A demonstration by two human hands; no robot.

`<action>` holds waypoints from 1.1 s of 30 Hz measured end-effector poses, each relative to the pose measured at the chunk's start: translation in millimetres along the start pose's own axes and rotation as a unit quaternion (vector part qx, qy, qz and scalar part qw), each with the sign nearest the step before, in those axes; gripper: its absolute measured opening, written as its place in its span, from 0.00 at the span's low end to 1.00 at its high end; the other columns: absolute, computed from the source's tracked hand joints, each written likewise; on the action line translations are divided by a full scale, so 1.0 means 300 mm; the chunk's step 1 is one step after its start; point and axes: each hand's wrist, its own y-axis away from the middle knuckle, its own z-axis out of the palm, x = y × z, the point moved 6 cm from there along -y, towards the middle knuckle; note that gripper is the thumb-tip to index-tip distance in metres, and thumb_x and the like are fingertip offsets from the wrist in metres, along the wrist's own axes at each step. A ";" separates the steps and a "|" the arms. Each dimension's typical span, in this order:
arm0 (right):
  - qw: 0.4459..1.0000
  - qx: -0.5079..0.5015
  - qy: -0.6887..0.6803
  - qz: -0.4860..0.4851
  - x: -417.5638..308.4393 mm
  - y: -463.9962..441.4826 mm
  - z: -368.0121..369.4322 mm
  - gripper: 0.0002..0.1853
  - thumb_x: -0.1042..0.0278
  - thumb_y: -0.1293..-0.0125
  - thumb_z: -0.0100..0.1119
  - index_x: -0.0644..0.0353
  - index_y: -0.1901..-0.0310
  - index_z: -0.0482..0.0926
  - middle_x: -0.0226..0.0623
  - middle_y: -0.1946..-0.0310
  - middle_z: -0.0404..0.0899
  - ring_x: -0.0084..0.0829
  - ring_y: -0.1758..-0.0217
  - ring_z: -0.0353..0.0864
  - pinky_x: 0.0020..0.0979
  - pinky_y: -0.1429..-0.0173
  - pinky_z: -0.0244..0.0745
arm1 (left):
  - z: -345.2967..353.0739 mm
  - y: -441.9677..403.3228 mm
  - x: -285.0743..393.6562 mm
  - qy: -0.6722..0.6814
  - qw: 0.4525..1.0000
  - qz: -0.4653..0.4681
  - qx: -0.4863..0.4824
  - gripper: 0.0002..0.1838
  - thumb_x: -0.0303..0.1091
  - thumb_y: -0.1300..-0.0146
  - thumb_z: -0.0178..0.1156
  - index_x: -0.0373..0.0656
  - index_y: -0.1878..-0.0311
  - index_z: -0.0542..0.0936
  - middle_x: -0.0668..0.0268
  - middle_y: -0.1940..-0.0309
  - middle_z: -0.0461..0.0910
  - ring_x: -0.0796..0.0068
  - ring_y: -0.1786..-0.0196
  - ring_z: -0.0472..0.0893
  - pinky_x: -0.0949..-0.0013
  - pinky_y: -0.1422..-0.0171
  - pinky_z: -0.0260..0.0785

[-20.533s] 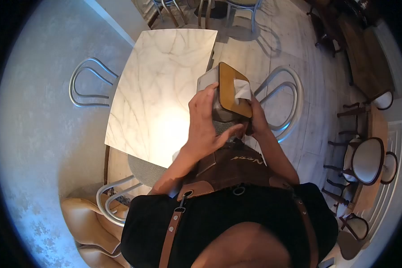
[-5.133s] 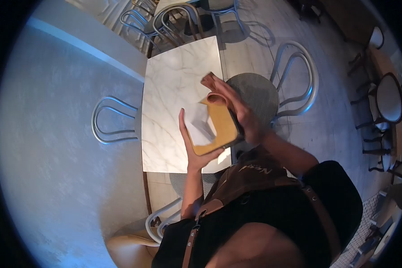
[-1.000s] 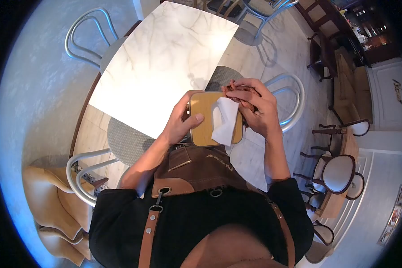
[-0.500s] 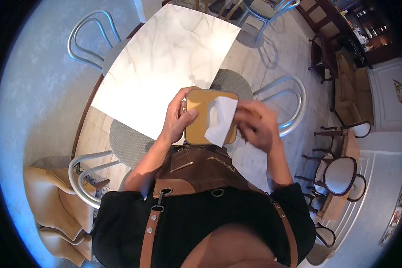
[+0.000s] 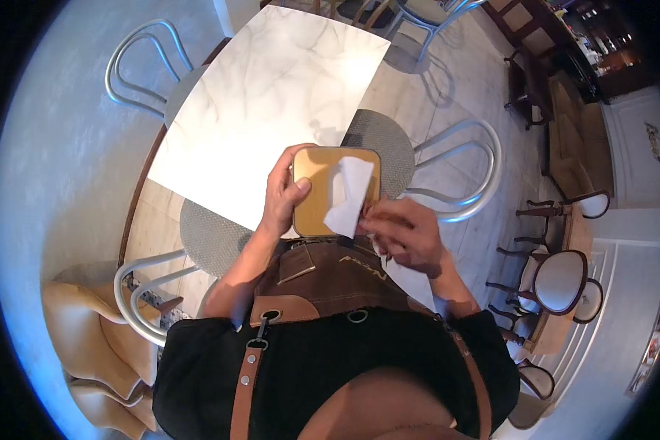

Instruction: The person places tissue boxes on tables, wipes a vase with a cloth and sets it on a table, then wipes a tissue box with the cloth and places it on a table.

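Observation:
A tissue box (image 5: 312,207) with a flat golden top and rounded corners is held in front of my apron. My left hand (image 5: 281,192) grips its left side, with the thumb resting on the top. A white tissue (image 5: 350,194) sticks up out of the opening in the top. At the lower right of the box, my right hand (image 5: 407,233) has its fingers curled together, the tips at the tissue's lower edge. Part of the fingertips is hidden. Below that hand a pale patch shows beside the apron (image 5: 330,275); I cannot tell whether it is paper or floor.
A white marble table (image 5: 271,95) stands just beyond the box. Around it are metal-framed chairs, one to the right (image 5: 466,176) and one at lower left (image 5: 150,293). A tan armchair (image 5: 88,330) sits by the left wall. Wooden chairs (image 5: 559,282) line the right side.
The box has shifted slightly left in view with my left hand. My right hand has moved down and left, from the tissue's upper right side to its lower edge, and its fingers have drawn together.

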 end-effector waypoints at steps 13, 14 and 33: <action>0.995 0.045 -0.076 0.039 0.043 0.009 0.056 0.18 0.84 0.53 0.64 0.58 0.59 0.86 0.38 0.53 0.82 0.39 0.51 0.84 0.35 0.47 0.81 | -0.035 -0.007 0.004 -0.007 1.000 0.023 -0.002 0.37 0.47 0.47 0.62 0.32 0.38 0.69 0.58 0.48 0.76 0.71 0.46 0.76 0.68 0.39 0.67; 0.997 0.028 -0.047 0.046 0.040 0.002 0.047 0.17 0.83 0.52 0.64 0.57 0.59 0.87 0.37 0.53 0.81 0.38 0.52 0.84 0.35 0.47 0.81 | -0.042 -0.004 0.006 -0.023 1.000 0.018 -0.006 0.37 0.48 0.47 0.62 0.31 0.38 0.70 0.57 0.48 0.76 0.70 0.46 0.76 0.67 0.39 0.67; 0.966 0.200 -0.051 0.159 0.216 -0.078 -0.089 0.12 0.78 0.38 0.62 0.57 0.54 0.87 0.41 0.52 0.80 0.33 0.51 0.83 0.31 0.47 0.78 | 0.061 0.028 -0.029 0.046 0.987 -0.051 -0.145 0.34 0.47 0.43 0.61 0.36 0.37 0.70 0.60 0.46 0.75 0.69 0.42 0.75 0.65 0.35 0.65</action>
